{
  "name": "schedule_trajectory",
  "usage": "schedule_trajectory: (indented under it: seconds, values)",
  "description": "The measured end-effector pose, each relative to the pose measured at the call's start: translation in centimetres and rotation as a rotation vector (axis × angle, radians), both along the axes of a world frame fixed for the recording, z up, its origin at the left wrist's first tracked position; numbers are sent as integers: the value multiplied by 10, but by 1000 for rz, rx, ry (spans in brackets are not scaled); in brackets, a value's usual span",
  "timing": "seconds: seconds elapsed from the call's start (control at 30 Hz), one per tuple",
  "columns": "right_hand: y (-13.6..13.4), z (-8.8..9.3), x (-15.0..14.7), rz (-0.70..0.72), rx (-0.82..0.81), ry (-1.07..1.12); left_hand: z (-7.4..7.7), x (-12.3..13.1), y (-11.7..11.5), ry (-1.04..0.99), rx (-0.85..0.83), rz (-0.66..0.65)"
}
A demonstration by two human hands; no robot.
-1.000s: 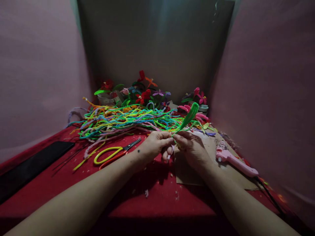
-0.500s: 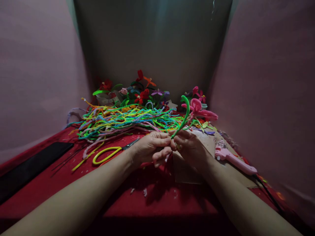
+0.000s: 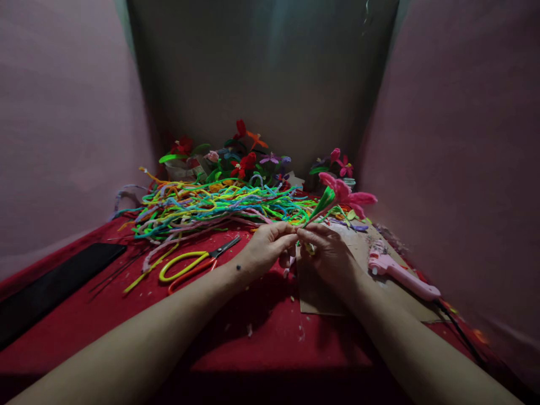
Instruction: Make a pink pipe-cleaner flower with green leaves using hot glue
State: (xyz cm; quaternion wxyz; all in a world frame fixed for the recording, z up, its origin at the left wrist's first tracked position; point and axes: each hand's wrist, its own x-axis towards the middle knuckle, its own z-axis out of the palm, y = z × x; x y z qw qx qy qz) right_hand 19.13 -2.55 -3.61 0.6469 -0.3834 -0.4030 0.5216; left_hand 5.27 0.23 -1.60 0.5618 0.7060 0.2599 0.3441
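Note:
A pink pipe-cleaner flower [image 3: 343,192] tilts up and to the right from between my hands. A green pipe-cleaner leaf [image 3: 323,203] lies along its stem below the petals. My left hand [image 3: 272,245] is closed in a pinch at the lower stem, its fingertips meeting those of the other hand. My right hand [image 3: 327,250] pinches the same stem from the right. The exact grip at the stem's lower end is hidden by the fingers. Yellow-and-red-handled scissors [image 3: 198,267] lie left of my left wrist.
A heap of colourful pipe cleaners [image 3: 219,208] spreads behind my hands, with finished flowers [image 3: 242,163] at the back. Right are a cardboard sheet [image 3: 323,298] and a pink glue gun [image 3: 400,275] with a cord. A black flat object [image 3: 63,281] lies left on the red cloth [image 3: 236,349].
The green leaf, which curved up apart from the flower, now lies against the stem. The flower has turned, and my left fingers have closed in toward the right ones.

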Motion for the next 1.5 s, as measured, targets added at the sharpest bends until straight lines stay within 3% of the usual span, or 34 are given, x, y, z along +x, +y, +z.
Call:
schedule_trajectory:
  seconds: [0.1,0.2,0.43,0.6,0.77,0.9,1.07,1.17,1.23,1.4,1.5]
  values:
    - [-5,7,-2,14,32,-58,-4,4,-4,-10,95,127]
    - [-8,11,-5,34,43,-93,-7,3,-2,-34,38,107]
    - [-3,2,-4,145,160,-161,-7,-3,7,-118,-194,-75]
    - [-3,3,-1,124,45,-47,-5,-5,8,-217,-395,-207]
    - [-3,3,-1,166,39,-65,-5,-8,12,-183,-463,-339]
    - [-6,7,-2,54,37,-91,-7,-4,9,-61,-250,-221]
    - [-13,20,-5,-126,70,-330,-14,0,1,133,364,214]
    - [-15,24,-9,-124,86,-432,-15,-1,-1,200,512,271]
    - [-14,24,-10,-90,75,-421,-13,-2,0,195,435,251]
    - [-9,13,-8,-15,94,-280,-5,-1,2,83,59,100]
    - [-6,5,-2,28,82,-227,-4,-2,5,8,-53,4]
